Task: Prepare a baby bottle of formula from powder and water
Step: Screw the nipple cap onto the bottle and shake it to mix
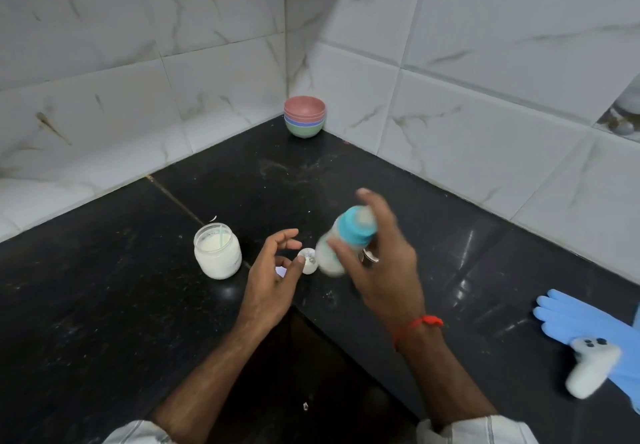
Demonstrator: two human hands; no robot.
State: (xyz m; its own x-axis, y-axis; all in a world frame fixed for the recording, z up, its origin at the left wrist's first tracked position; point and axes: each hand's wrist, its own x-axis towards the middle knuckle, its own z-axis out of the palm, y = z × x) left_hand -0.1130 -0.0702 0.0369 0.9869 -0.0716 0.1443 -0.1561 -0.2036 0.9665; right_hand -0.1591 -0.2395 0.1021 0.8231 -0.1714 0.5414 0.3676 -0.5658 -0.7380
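1 baby bottle, blurred, gripped in right hand above the counter, long axis tilted with teal collar toward 1 o'clock; left hand at its 9 o'clock, empty, fingers loosely spread; powder jar farther toward 9.

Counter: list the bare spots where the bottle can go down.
Bare counter left of the jar; bare between bowls and right hand; bare before the glove. Crowded around jar, lid, both hands.
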